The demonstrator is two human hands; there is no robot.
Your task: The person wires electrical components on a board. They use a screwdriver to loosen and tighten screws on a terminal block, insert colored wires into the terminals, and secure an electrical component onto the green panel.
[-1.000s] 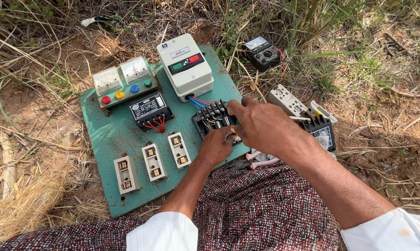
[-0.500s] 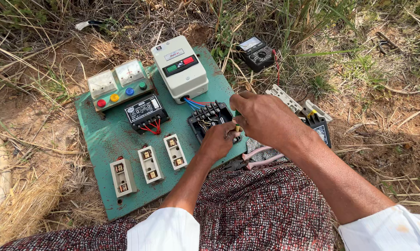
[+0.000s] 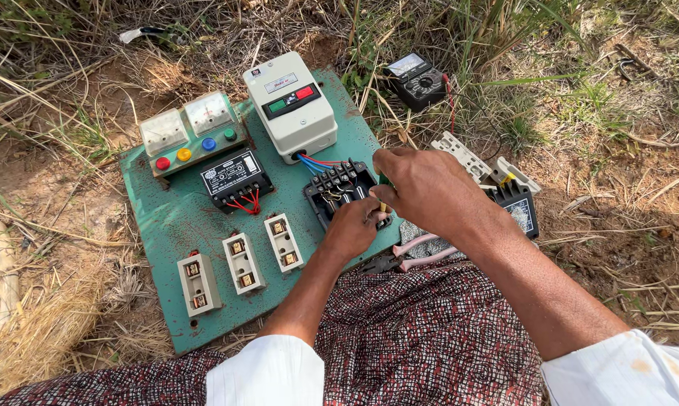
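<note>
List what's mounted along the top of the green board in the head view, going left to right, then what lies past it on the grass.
Twin meters with coloured buttons → black relay with red wires → white starter box → black multimeter on the grass.

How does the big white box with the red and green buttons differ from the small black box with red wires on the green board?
The white starter box is larger and taller, with blue and red wires leaving its lower edge. The black relay box is smaller and flatter, with looped red wires below it. Both sit on the green board, untouched by either hand.
</note>
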